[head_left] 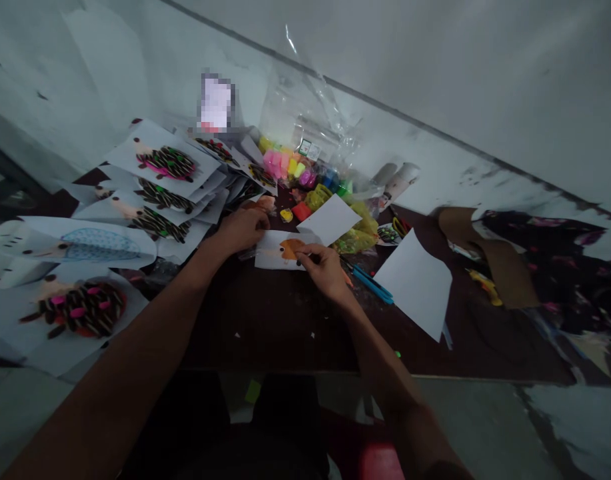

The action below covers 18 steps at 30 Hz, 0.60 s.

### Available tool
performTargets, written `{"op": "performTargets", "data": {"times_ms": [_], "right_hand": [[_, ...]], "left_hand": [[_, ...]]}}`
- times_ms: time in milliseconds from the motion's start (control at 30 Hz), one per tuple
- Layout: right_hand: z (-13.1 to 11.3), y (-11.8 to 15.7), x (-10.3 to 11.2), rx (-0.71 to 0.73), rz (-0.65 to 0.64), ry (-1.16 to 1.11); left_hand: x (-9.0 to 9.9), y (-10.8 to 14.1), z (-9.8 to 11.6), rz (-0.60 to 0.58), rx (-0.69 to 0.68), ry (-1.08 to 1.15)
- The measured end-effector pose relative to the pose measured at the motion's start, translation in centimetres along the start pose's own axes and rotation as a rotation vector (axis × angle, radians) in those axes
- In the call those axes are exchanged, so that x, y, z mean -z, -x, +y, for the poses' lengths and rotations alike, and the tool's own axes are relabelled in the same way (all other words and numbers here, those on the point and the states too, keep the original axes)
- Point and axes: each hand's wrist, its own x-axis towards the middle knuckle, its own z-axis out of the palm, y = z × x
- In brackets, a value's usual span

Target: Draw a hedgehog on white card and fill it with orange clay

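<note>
A small white paper card (pixel 268 261) lies on the dark table in front of me, bearing an orange hedgehog-like shape (pixel 288 249) with a paler snout. My right hand (pixel 325 270) is over the card's right side, thumb and fingers pinched together at the orange shape's edge; whatever is between them is too small to name. Just beyond the card's upper left corner, my left hand (pixel 242 230) has its fingers curled down beside a brownish-orange item (pixel 266 204). Its fingertips are partly hidden, so what they grip cannot be made out.
Finished hedgehog pictures (pixel 168 163) are piled at the left. Behind the card are a clear plastic bag (pixel 305 127) of coloured clay and a blank card (pixel 330 220). Blue scissors (pixel 372 285), a large white sheet (pixel 418 287) and dark patterned cloth (pixel 560 260) lie to the right.
</note>
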Motion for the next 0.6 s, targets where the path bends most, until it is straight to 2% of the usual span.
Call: {"op": "performTargets", "data": {"times_ms": [233,600], "right_hand": [[0.0,0.5,-0.4,0.062,0.022,0.112],[-0.7,0.7,-0.5,0.133,-0.033,0.380]], "left_hand": [[0.4,0.6,0.5,0.005,0.033,-0.037],[1.4,1.8,1.1,0.015,0.068,-0.157]]}}
